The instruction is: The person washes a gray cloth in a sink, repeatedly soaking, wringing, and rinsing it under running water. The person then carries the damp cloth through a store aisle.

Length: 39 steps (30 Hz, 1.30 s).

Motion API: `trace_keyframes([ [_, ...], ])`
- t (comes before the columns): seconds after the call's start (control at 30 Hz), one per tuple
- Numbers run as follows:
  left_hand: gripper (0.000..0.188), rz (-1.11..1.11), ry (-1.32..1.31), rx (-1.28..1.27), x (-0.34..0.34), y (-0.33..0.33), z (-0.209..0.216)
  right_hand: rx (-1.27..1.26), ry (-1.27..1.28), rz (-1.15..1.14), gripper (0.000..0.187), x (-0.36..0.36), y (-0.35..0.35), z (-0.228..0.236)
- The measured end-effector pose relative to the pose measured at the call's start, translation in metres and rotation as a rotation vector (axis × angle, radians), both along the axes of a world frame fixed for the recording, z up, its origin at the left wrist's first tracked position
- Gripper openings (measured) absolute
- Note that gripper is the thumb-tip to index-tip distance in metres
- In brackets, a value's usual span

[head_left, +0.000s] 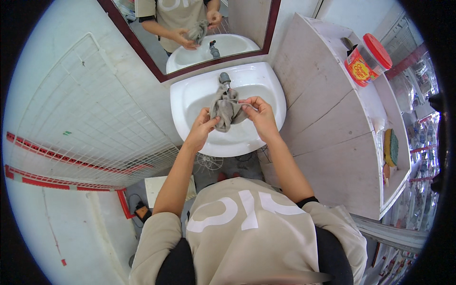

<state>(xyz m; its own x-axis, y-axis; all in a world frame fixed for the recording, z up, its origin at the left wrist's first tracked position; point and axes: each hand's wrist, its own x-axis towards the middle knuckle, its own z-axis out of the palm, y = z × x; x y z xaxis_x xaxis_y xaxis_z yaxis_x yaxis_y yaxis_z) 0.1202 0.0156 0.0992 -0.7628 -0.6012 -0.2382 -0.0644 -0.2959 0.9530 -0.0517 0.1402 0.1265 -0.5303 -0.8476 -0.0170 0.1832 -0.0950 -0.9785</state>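
Note:
A crumpled grey cloth [225,112] hangs over the bowl of the white sink [232,146], just below the grey tap [224,79]. My left hand [204,127] grips its left lower edge, thumb on top. On the other side, my right hand [258,114] pinches a corner of the cloth and pulls it out to the right. The cloth's upper end lies in front of the tap's spout, and whether water runs onto it is hard to tell.
A dark-red framed mirror [161,42] above the sink reflects both hands. To the right, a shelf unit [327,109] holds a red-lidded plastic tub [368,59] and a yellow-green sponge [391,147]. White wire grid [90,114] stands at the left. A pale board [161,187] lies below.

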Motion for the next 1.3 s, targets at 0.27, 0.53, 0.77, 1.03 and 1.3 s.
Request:
trace_keyframes([
  [0.27,0.062,-0.087,0.384,0.100,0.002,-0.004,-0.006,-0.293,0.132,-0.136,0.008,-0.020,-0.002,0.085],
  [0.53,0.065,-0.145,0.233,0.389,0.009,-0.014,0.009,-0.445,0.351,-0.260,0.010,-0.022,-0.017,0.165],
  [0.77,0.069,-0.333,0.294,0.086,-0.010,0.014,0.066,-0.390,0.679,-0.211,0.011,-0.004,-0.029,0.195],
  [1.03,0.027,-0.042,0.004,-0.660,0.001,-0.022,0.097,-0.342,0.548,-0.324,0.012,-0.051,-0.003,0.188],
  [1.3,0.024,0.028,-0.092,-0.821,0.013,-0.069,0.144,-0.510,-0.023,-0.073,0.017,-0.094,0.007,0.141],
])
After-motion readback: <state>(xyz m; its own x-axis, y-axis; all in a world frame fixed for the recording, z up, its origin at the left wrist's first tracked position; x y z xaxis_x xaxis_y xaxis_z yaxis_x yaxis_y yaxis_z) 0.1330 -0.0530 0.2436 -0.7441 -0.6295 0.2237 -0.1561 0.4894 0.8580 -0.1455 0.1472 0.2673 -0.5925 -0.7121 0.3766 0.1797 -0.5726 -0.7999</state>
